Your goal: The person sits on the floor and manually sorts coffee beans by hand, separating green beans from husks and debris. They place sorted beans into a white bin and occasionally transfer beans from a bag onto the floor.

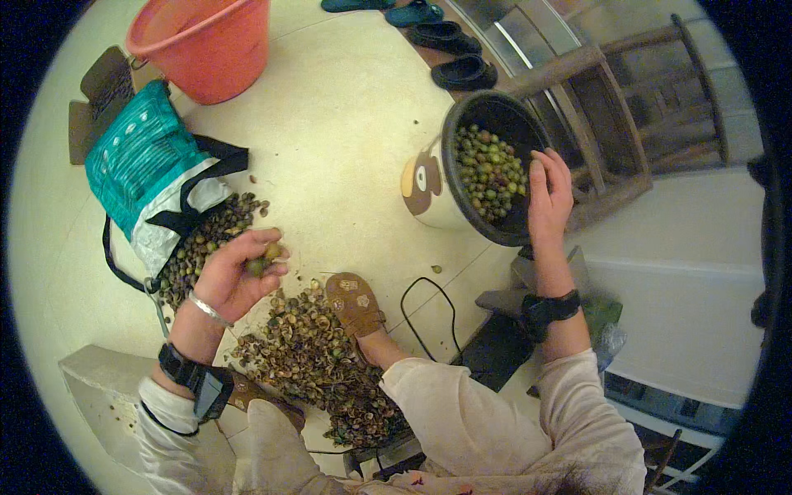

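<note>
My left hand (241, 269) holds a few greenish-brown round nuts or fruits (272, 250) in its curled fingers, above dark round nuts (198, 247) that spill from a teal and white bag (142, 167). At the right, my right hand (552, 185) rests on the black rim of a bucket (455, 161) with a cartoon print on its side. That bucket leans, and green and brown round nuts (489, 170) lie inside it. The palm side of the right hand is partly hidden. A heap of split husks (303, 346) lies on the floor between my feet.
A large red tub (216, 55) stands at the upper left. Several dark clogs (464, 72) line the top. A wooden rack (612, 111) is at the upper right. One loose nut (437, 269) and a black cord loop (405, 297) lie near my brown clog (356, 303).
</note>
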The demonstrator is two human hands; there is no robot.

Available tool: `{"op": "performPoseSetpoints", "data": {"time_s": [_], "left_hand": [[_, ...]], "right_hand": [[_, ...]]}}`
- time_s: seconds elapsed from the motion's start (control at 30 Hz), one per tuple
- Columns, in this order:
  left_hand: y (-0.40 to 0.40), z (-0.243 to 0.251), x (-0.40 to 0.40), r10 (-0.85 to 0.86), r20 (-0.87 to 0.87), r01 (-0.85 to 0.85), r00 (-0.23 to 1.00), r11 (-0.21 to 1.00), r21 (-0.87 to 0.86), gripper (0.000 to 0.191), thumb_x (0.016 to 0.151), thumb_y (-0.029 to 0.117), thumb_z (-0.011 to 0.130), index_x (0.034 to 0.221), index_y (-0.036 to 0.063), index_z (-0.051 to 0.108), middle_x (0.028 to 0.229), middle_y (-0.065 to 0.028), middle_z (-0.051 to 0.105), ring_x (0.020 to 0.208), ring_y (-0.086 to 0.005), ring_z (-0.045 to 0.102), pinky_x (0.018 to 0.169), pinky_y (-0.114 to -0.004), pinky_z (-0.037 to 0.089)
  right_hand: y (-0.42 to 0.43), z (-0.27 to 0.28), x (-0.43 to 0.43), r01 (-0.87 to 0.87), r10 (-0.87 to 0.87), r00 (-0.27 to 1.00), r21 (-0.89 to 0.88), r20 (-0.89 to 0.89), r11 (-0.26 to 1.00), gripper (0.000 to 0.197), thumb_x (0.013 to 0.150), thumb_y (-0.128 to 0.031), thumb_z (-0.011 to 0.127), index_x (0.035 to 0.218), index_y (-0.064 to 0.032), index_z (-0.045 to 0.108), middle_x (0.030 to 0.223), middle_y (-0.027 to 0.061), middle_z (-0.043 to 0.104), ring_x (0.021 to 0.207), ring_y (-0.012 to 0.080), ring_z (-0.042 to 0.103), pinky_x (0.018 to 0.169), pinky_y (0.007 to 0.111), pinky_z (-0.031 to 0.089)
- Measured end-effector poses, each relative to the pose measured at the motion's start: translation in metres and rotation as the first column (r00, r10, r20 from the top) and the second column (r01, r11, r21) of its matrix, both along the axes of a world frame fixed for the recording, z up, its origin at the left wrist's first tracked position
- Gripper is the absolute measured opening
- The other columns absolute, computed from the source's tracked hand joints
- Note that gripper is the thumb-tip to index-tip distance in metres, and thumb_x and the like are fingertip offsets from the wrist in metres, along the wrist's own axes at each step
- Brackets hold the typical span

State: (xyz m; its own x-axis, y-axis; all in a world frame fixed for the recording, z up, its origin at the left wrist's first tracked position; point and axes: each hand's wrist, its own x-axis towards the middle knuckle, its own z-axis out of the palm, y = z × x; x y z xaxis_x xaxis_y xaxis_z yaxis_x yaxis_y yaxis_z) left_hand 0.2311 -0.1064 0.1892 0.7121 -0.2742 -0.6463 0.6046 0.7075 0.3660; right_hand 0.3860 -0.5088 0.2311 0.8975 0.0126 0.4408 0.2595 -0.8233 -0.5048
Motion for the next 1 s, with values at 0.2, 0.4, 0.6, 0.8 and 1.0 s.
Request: {"op": "performPoseSetpoints", "data": {"time_s": [0.2,0.4,0.6,0.8,1.0], "left_hand": [[-0.126,0.075,0.114,-0.144,0.265,0.208,0.953,0.951,-0.230,0.033,0.090,0.019,0.052,0.117,0.0009,0.051,0.107,-0.0186,0.057,0.101,-0.0315,0.056,0.090,-0.036,0.048],[-0.137,0.092,0.138,-0.385,0.478,0.212,0.789,0.902,0.377,0.069,0.088,0.044,0.053,0.142,0.0114,0.024,0.141,-0.0138,0.030,0.126,-0.0311,0.035,0.100,-0.043,0.035],[0.019,0.007,0.030,-0.215,0.049,0.145,0.975,0.793,0.592,0.036,0.091,0.027,0.053,0.119,0.0049,0.051,0.102,-0.0078,0.061,0.087,-0.0182,0.061,0.076,-0.031,0.052],[0.075,-0.104,-0.092,0.131,-0.136,0.004,0.982,0.705,0.709,0.030,0.087,0.012,0.058,0.113,-0.0025,0.054,0.085,-0.0076,0.062,0.067,-0.0141,0.058,0.058,-0.026,0.049],[0.047,-0.164,-0.110,-0.035,0.059,-0.048,0.998,0.256,0.965,0.023,0.084,0.008,0.060,0.105,-0.0009,0.060,0.089,-0.0109,0.064,0.070,-0.0181,0.060,0.062,-0.031,0.049]], "right_hand": [[0.012,-0.011,-0.044,-0.020,-0.032,0.988,0.331,0.152,0.943,0.013,0.087,-0.009,0.053,0.093,-0.0007,0.061,0.109,0.0121,0.056,0.101,0.0235,0.052,0.090,0.033,0.040],[0.037,-0.023,-0.068,-0.148,0.104,0.988,0.525,0.114,0.838,0.011,0.086,-0.004,0.053,0.094,0.0010,0.059,0.093,0.0082,0.060,0.088,0.0190,0.056,0.077,0.029,0.045],[0.134,-0.038,-0.073,-0.491,0.560,0.818,0.345,-0.133,0.800,0.012,0.079,-0.003,0.060,0.091,-0.0003,0.062,0.086,0.0144,0.062,0.073,0.0282,0.059,0.067,0.034,0.049],[0.246,-0.110,-0.075,-0.862,0.840,0.395,0.167,-0.372,0.479,0.014,0.079,-0.004,0.057,0.092,-0.0002,0.063,0.089,0.0143,0.063,0.082,0.0327,0.060,0.072,0.039,0.049],[0.318,-0.196,-0.050,-0.890,0.849,0.432,0.013,-0.304,0.457,0.019,0.079,-0.004,0.057,0.096,-0.0034,0.064,0.091,0.0144,0.063,0.086,0.0327,0.059,0.074,0.040,0.049]]}}
